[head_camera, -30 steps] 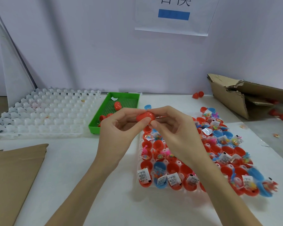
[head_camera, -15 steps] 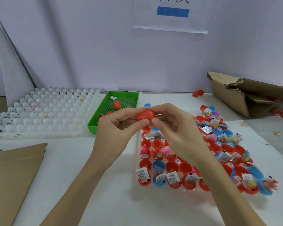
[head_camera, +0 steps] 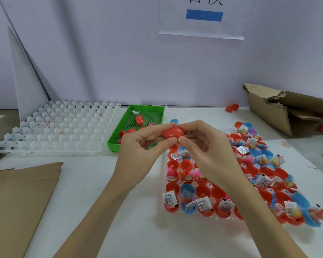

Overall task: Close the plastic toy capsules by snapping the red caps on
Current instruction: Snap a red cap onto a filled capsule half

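A red capsule [head_camera: 173,132] lies sideways between my two hands, above the table's middle, with a seam down its centre. My left hand [head_camera: 138,155] pinches its left half with thumb and fingers. My right hand [head_camera: 211,153] pinches its right half. Below them a clear tray [head_camera: 166,183] holds several open red and blue capsule halves, many filled with small toys and paper slips. Several closed red capsules [head_camera: 139,120] lie in a green tray [head_camera: 117,138] behind my left hand.
A white cell tray [head_camera: 50,131] sits at the back left. Brown cardboard [head_camera: 17,198] lies at the front left. A torn cardboard box [head_camera: 287,112] stands at the back right, with loose red capsules [head_camera: 231,107] beside it. A wall closes off the back.
The hands stay together on the red capsule. The small orange bit that stuck out near my right fingers half a second ago no longer shows, and the capsule's two halves meet.
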Available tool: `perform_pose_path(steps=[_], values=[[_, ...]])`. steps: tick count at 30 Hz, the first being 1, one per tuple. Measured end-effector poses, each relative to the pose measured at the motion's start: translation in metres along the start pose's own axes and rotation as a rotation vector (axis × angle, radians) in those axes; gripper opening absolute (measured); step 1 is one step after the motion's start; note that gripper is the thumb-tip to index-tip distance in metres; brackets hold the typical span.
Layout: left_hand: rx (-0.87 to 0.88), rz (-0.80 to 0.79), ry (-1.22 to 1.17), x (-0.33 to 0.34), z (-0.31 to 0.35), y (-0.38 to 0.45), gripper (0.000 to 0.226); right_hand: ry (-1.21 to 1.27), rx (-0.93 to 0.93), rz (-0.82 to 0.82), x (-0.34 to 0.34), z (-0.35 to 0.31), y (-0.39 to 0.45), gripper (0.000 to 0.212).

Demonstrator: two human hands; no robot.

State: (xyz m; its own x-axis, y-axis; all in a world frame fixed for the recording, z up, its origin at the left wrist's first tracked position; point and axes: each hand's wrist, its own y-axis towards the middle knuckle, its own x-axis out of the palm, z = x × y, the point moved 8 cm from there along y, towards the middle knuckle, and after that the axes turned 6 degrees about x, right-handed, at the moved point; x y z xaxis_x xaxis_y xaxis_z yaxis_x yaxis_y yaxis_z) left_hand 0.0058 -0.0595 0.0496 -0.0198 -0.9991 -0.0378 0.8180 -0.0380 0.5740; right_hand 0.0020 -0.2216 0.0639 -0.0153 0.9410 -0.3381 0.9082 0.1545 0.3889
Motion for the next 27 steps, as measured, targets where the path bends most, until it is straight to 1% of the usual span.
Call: perform_pose_path(steps=[3,7,11,14,17,19,23,25,27], values=[[0.017,-0.007,0.06,0.001,-0.002,-0.001,0.04,-0.05,0.01,0.007,0.001,0.003,0.0,0.025],[0.087,-0.001,0.148,0.004,0.0,-0.004,0.04,-0.074,0.03,0.011,0.0,0.005,0.0,0.025],[0.098,-0.011,0.166,0.006,-0.001,-0.005,0.042,-0.022,0.046,0.018,-0.002,0.002,0.001,0.024],[0.126,-0.024,0.188,0.008,0.003,-0.004,0.043,0.073,0.079,0.003,0.002,0.002,-0.001,0.02],[0.139,-0.039,0.2,0.009,0.005,-0.004,0.043,0.25,0.164,-0.015,0.006,0.006,-0.004,0.021],[0.152,-0.067,0.244,0.012,0.008,-0.005,0.043,0.428,0.277,-0.047,0.009,0.012,-0.006,0.023],[0.157,-0.101,0.33,0.018,0.012,-0.008,0.044,0.894,0.475,-0.195,0.023,0.018,-0.009,0.028],[0.186,-0.134,0.322,0.022,0.014,-0.008,0.044,1.037,0.523,-0.282,0.031,0.015,-0.01,0.036],[0.176,-0.187,0.223,0.027,0.015,-0.009,0.046,1.098,0.545,-0.367,0.037,0.011,-0.012,0.037]])
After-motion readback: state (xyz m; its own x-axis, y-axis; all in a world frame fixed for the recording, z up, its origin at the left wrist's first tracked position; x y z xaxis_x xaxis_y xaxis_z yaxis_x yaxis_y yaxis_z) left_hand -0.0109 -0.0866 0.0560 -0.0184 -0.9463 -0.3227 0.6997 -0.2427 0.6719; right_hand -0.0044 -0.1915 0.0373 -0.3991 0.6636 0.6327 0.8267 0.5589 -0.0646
